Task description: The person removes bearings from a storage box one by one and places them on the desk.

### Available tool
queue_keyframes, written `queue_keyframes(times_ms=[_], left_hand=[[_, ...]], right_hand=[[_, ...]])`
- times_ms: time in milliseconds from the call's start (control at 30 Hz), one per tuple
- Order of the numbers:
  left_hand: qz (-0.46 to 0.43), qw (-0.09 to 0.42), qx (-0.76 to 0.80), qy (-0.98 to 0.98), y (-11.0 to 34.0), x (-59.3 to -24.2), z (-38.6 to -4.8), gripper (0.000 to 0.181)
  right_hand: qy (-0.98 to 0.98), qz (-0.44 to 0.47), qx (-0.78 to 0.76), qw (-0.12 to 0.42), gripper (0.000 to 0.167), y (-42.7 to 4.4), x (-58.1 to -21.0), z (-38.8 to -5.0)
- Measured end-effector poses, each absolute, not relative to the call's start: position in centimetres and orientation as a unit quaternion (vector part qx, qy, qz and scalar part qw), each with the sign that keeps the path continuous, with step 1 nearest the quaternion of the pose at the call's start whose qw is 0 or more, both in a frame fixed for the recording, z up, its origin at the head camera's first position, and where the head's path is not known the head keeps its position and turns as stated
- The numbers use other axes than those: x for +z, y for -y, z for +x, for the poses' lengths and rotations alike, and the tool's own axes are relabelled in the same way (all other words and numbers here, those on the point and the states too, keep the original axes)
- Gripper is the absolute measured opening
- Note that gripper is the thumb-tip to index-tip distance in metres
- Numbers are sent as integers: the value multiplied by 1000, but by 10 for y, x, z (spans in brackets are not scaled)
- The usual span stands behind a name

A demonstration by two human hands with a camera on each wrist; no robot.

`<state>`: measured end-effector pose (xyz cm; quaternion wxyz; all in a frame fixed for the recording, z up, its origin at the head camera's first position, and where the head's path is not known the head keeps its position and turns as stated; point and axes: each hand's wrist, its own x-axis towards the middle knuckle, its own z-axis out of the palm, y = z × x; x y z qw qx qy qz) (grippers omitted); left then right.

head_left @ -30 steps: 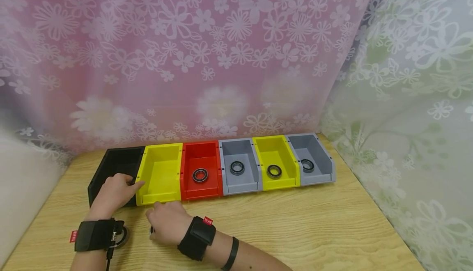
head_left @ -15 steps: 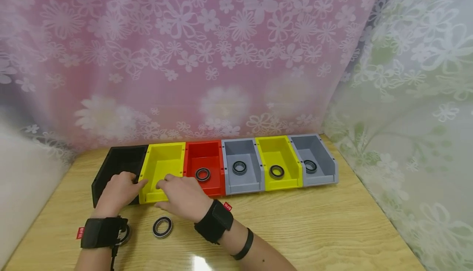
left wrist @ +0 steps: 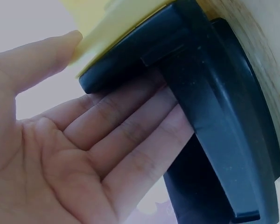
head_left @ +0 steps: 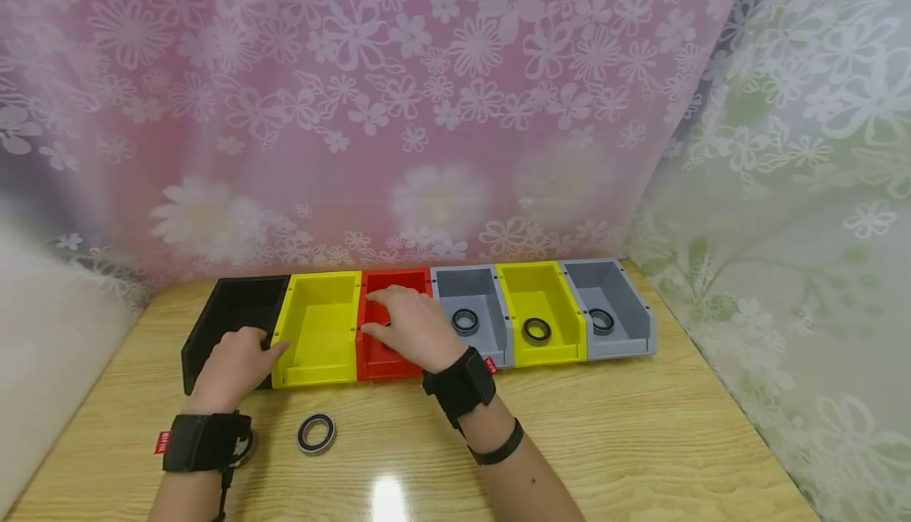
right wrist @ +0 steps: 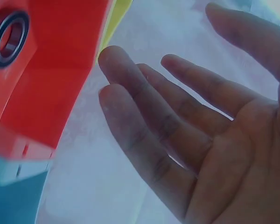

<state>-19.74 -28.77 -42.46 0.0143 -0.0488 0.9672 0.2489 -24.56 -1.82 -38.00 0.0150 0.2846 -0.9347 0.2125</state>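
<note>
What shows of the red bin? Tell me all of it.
The red bin is open-topped, with plastic-looking walls and a low front lip. It sits upright on the wooden table, third from left, flush between a yellow bin and a grey bin. One black-and-silver ring lies inside. In the head view the right hand covers part of it; no contact shows.

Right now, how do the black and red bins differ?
The black bin is leftmost, the red bin third from left. The left hand reaches into the black bin; the right hand hovers over the red bin. The red bin shows a ring, the black bin none. Both are open-topped.
</note>
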Motion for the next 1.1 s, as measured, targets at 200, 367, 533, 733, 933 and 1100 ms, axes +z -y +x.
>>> queue_keyframes(times_ms=[200,367,533,733,933,1100], left_hand=[[-48,19,247,-968,288,-422,-198,37],[-44,5,241,-970,285,-416,-196,49],[-31,-63,242,-968,277,-407,-193,57],[-18,-160,252,-954,259,-397,-187,53],[3,-147,273,-951,231,-401,-190,53],[26,-106,269,-957,211,-416,-194,53]], right_hand=[[940,259,223,9,53,4,-380,-256],[943,242,230,-3,55,-2,-381,-261],[943,231,240,-18,57,-6,-379,-263],[943,228,243,-23,56,-9,-379,-265],[943,223,246,-24,56,-10,-380,-267],[945,217,245,-21,56,-11,-379,-267]])
